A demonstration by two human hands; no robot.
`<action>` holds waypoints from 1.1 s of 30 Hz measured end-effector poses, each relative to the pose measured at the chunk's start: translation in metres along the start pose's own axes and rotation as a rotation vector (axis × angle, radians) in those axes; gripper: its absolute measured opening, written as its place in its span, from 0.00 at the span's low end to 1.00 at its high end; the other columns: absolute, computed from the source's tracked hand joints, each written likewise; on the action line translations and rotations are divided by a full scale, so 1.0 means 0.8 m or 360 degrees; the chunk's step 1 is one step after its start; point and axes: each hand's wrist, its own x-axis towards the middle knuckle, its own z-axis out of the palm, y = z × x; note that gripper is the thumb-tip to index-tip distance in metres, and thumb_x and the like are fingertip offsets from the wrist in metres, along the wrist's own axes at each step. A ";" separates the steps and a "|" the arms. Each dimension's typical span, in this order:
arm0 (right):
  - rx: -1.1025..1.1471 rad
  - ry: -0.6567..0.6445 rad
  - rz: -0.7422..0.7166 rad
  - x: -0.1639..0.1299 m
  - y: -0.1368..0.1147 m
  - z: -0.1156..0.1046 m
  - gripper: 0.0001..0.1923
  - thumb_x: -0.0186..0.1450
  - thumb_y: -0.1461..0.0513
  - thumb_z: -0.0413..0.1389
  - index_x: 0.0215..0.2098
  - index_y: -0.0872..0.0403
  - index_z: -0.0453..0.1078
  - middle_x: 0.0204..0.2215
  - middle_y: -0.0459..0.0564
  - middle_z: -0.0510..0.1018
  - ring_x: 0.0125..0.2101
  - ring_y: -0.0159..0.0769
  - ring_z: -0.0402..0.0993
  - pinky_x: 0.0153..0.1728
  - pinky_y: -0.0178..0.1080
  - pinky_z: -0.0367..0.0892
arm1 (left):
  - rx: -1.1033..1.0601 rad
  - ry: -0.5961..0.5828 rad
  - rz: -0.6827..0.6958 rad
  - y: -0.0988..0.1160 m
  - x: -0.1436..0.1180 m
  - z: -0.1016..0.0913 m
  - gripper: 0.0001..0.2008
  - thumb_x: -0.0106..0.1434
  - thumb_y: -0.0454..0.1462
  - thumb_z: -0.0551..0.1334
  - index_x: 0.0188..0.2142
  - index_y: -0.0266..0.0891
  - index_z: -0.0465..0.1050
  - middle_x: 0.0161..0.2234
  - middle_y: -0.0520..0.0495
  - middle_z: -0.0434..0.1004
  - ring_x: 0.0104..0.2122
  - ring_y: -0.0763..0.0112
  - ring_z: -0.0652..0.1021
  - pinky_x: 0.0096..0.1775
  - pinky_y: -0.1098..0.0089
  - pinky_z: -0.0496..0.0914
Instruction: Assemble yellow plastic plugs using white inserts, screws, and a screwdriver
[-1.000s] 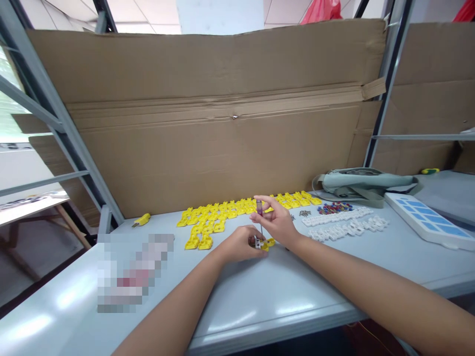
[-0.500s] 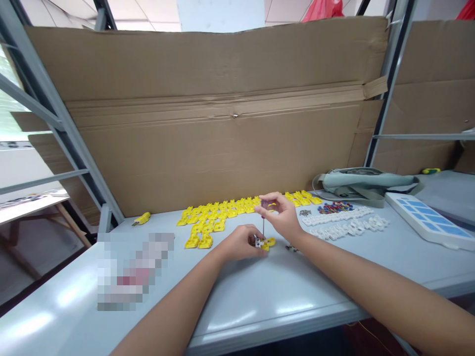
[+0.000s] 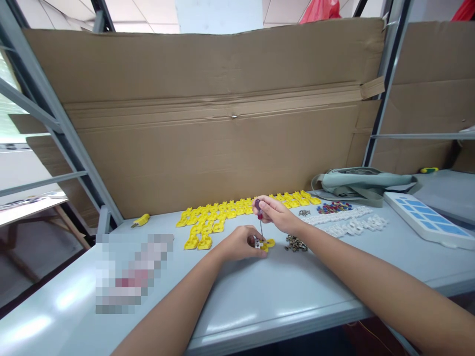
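My left hand (image 3: 245,242) is closed around a small yellow plastic housing (image 3: 269,243) with a white piece (image 3: 258,243) in it, just at the table surface. Between the fingers of my right hand (image 3: 274,212) is the dark red handle of a screwdriver (image 3: 260,216). Its thin shaft points down, slightly tilted, and the tip meets the housing or stops right over it; I cannot tell which. A pile of small brass-coloured metal parts (image 3: 296,243) lies beneath my right forearm, to the right of the housing.
Rows of yellow housings (image 3: 205,241) lie along the cardboard wall (image 3: 222,158). Toward the right are small screws (image 3: 304,213), red and blue pieces (image 3: 334,207), white parts (image 3: 356,227), a grey-green bag (image 3: 356,183) and a compartment box (image 3: 426,222). A yellow plug (image 3: 141,220) sits at the left.
My right hand has shifted slightly left and its grip on the screwdriver handle has changed, tilting the shaft. More of the metal pile now shows. My left hand keeps its hold on the housing.
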 end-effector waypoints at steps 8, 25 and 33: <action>0.0121 0.0188 0.0070 -0.004 0.003 0.006 0.21 0.53 0.50 0.59 0.29 0.52 0.53 0.22 0.39 0.66 0.21 0.24 0.59 0.20 0.27 0.55 | -0.0004 0.0052 -0.0042 0.007 -0.002 -0.001 0.20 0.46 0.47 0.66 0.37 0.39 0.75 0.31 0.48 0.71 0.29 0.70 0.70 0.32 0.70 0.66; 0.0273 0.0030 -0.0060 0.002 0.017 -0.010 0.17 0.60 0.49 0.52 0.39 0.52 0.59 0.24 0.41 0.68 0.15 0.21 0.51 0.17 0.30 0.58 | -0.0023 0.0041 -0.0015 0.003 -0.003 -0.001 0.21 0.46 0.46 0.66 0.38 0.37 0.75 0.33 0.47 0.72 0.29 0.70 0.69 0.33 0.70 0.65; 0.0279 0.0063 -0.0017 0.001 0.026 -0.012 0.20 0.54 0.55 0.61 0.25 0.53 0.52 0.22 0.42 0.71 0.18 0.22 0.57 0.17 0.27 0.50 | -0.0065 0.0044 -0.0020 0.004 -0.002 -0.001 0.19 0.46 0.45 0.66 0.37 0.37 0.75 0.32 0.48 0.71 0.29 0.71 0.68 0.32 0.71 0.64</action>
